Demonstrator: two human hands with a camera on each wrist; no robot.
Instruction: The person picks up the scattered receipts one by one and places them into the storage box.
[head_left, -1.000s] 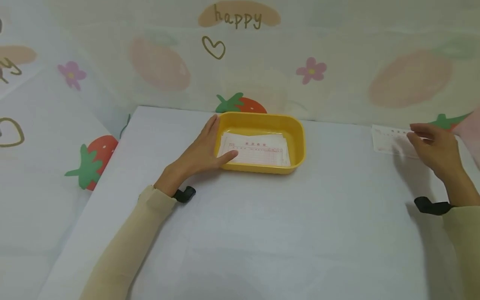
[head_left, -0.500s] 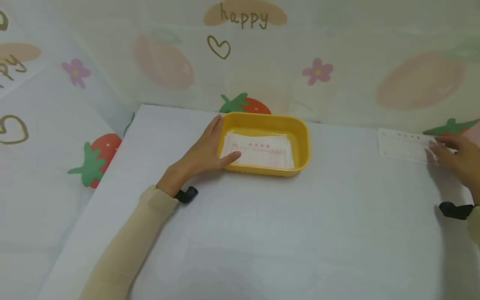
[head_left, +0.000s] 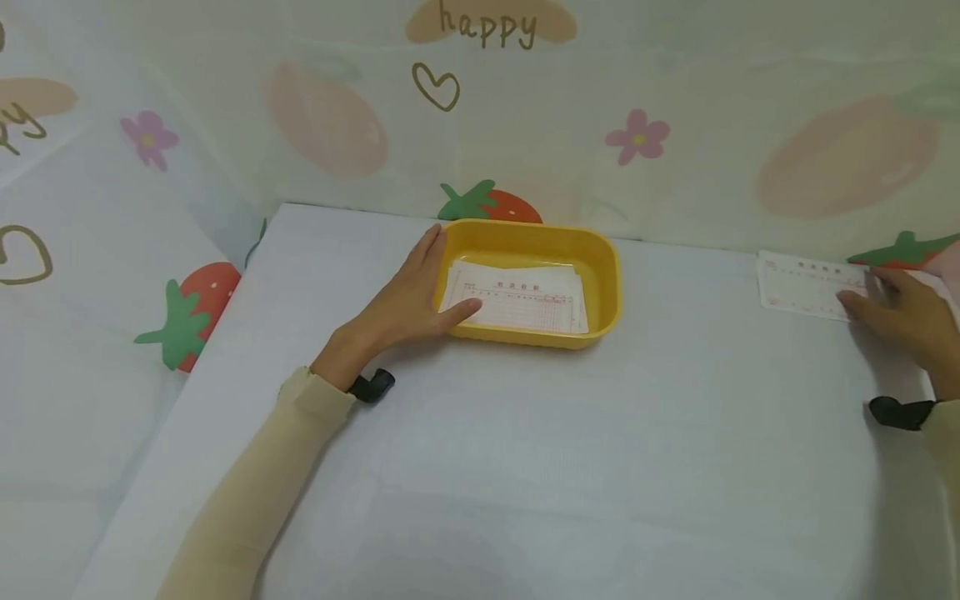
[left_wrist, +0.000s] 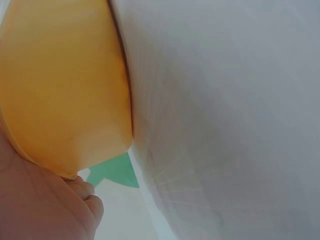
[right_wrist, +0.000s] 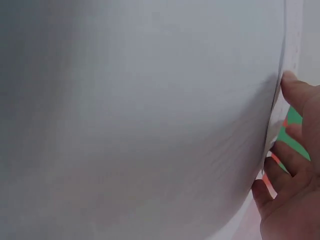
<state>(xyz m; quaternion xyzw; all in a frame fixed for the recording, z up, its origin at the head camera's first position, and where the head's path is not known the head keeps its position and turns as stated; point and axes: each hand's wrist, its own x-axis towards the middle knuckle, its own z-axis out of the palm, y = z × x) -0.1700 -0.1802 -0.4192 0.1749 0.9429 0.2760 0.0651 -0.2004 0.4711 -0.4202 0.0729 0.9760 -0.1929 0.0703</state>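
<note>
My left hand [head_left: 401,304] holds the left end of a yellow plastic basket [head_left: 604,292], its thumb over the front rim and its fingers along the side toward the back corner. In the left wrist view the basket's outer wall [left_wrist: 65,85] stands beside the palm. White paper slips [head_left: 517,302] with red printed lines lie in the basket. At the far right, my right hand [head_left: 911,321] touches the right end of another printed slip [head_left: 798,285] lying flat, thumb and index finger spread apart over it. The right wrist view shows the thumb [right_wrist: 295,90] at the slip's edge.
A white table surface [head_left: 562,458] runs beneath both hands. Behind it hangs a cloth backdrop [head_left: 690,75] printed with strawberries, flowers and "happy", which also covers the left side. The basket stands close to the table's back edge.
My right hand has moved right and down onto the end of the right-hand slip, its thumb and index finger spreading apart. The left hand stays on the basket. The head view shifts slightly.
</note>
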